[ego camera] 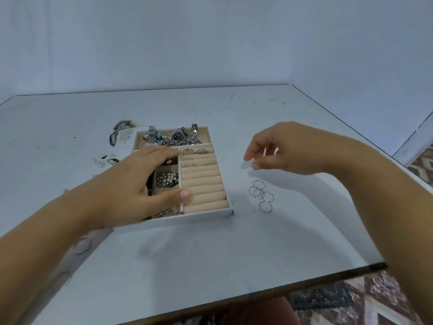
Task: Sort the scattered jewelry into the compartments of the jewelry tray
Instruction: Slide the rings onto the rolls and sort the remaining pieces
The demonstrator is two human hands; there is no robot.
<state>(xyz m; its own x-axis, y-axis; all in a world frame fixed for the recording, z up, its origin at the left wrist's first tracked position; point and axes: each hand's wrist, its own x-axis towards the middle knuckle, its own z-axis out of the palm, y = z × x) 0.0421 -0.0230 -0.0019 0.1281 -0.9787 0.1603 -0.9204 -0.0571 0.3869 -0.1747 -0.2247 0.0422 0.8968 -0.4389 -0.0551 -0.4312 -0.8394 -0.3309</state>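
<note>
My left hand (143, 181) lies across the tray's (206, 218) left compartments and blocks them from above. The ring rolls (203, 184) just right of its thumb are uncovered. Beyond its fingertips, the far compartment is piled with watches and chain (178, 138). Below my raised right hand (281, 148), a cluster of thin rings (261, 194) lies on the table (210, 254). Bare tabletop separates that hand from the tray's right wall.

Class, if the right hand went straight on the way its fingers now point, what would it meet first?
The right hand has fingers pointing left and slightly down, so it would probably meet the jewelry tray at its ring rolls first; the hand's height is unclear.
</note>
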